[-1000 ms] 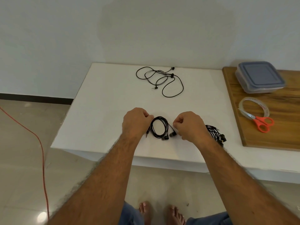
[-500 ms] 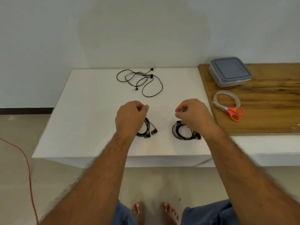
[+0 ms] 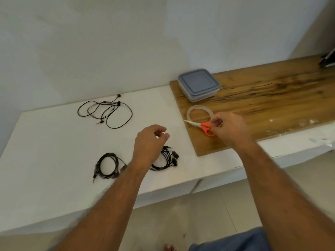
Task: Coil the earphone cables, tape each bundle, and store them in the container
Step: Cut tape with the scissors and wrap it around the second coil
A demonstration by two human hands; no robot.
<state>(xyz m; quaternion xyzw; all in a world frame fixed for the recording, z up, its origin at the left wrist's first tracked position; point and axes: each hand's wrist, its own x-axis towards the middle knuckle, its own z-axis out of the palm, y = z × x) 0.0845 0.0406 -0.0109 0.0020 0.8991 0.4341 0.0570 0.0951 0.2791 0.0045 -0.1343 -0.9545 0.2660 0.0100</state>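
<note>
Right hand (image 3: 229,128): fingers curled at the orange scissors (image 3: 204,126) handles and tape roll (image 3: 199,113); actual grip unclear.
Left hand (image 3: 150,142): fingers loosely curled, holding nothing, above one coiled earphone (image 3: 168,159).
Other coil (image 3: 107,166): left of it on the white surface (image 3: 54,142).
Loose earphone (image 3: 107,111): farther back.
Container (image 3: 198,84): lidded, on the wooden board (image 3: 272,98).

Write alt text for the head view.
A person's right hand reaches the orange scissors and tape roll on a wooden board; left hand hovers above two coiled earphones on a white table.
</note>
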